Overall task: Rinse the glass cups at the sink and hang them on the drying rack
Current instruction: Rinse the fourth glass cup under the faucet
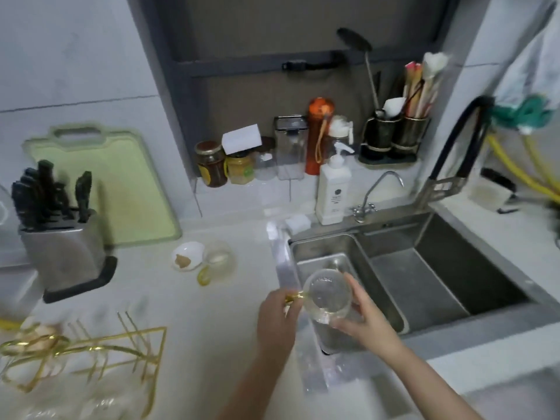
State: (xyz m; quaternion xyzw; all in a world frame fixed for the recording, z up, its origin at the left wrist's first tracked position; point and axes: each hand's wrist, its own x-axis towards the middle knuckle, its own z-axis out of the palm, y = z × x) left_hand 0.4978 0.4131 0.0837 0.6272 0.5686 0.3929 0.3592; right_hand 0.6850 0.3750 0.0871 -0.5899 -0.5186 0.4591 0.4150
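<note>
Gold drying rack (pixel 81 350) motion-blurred; lower left part cut by frame edge; cannot tell what hangs on it. Glass cup (pixel 327 295) handle hidden under left hand (pixel 277 316) fingers. Soap bottle (pixel 333 192) label too small to read. Both forearms cut at bottom edge.

You are looking at almost no text that can be read. The white pump bottle (pixel 332 192), standing at the back edge of the counter just beside the sink's rear left corner, is showing a small round dark emblem with faint lines of print under it, all too blurred to make out. The jar labels (pixel 209 174) on the back ledge are equally illegible.
</note>
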